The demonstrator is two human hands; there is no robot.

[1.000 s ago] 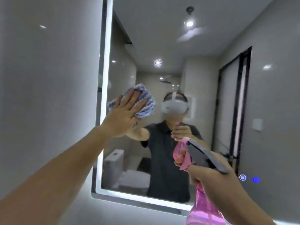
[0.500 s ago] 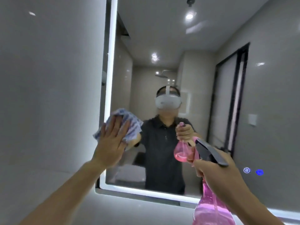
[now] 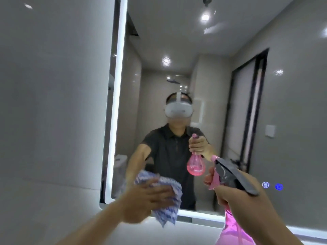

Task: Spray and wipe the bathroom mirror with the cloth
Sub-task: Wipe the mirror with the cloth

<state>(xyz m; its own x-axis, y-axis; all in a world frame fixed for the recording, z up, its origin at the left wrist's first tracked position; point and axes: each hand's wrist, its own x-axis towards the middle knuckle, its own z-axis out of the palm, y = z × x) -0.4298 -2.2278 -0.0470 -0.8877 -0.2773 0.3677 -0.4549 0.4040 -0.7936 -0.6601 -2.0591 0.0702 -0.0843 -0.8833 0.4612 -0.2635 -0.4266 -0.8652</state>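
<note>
- Since half a second ago, our left hand (image 3: 146, 200) has slid the cloth (image 3: 170, 209) down the mirror (image 3: 177, 41). It has gone from mid-height beside the lit strip (image 3: 117, 103) to the glass's lower left corner, at 7 o'clock.
- The hand is blurred. Its fingers lie straight across the cloth, pointing toward 3 o'clock and pressing it on the glass.
- The cloth's loose corner hangs toward 6 o'clock, over the mirror's bottom edge.
- Our right hand (image 3: 247, 206) stays wrapped round the spray bottle (image 3: 231, 175), at 5 o'clock of the view.
- The bottle's long axis stands near upright, and its nozzle points toward 11 o'clock, at the mirror.
</note>
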